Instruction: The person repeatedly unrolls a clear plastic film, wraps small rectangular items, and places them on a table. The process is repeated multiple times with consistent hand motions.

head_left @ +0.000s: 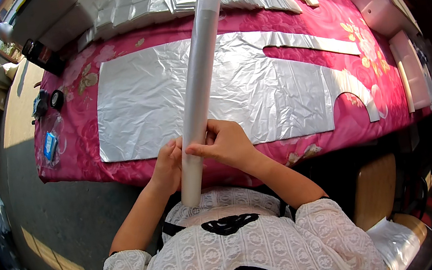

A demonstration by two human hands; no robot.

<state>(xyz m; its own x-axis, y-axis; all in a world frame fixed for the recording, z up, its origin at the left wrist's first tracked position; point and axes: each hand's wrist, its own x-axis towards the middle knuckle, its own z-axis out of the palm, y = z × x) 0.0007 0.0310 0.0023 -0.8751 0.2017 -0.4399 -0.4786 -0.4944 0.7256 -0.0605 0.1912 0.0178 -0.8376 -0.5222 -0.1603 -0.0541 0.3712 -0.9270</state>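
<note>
A long whitish roll of thin plastic film (pixel 199 77) stands tilted in front of me, its lower end near my waist and its upper end over the far part of the table. My right hand (pixel 226 143) grips it from the right, thumb across the front. On the other side my left hand (pixel 169 166) closes against the roll, its fingers partly hidden behind it. Beneath and beyond lies a flat, creased silvery plastic apron (pixel 146 100), its strap ends pointing right.
Rows of folded plastic packets (pixel 155 5) line the far edge of the pink flowered tablecloth (pixel 79 112). At left are a dark bottle (pixel 43 55), a black tape roll (pixel 57 99) and a blue packet (pixel 50 146). Pale boxes (pixel 376 4) stand at right, a wooden chair (pixel 376 187) below.
</note>
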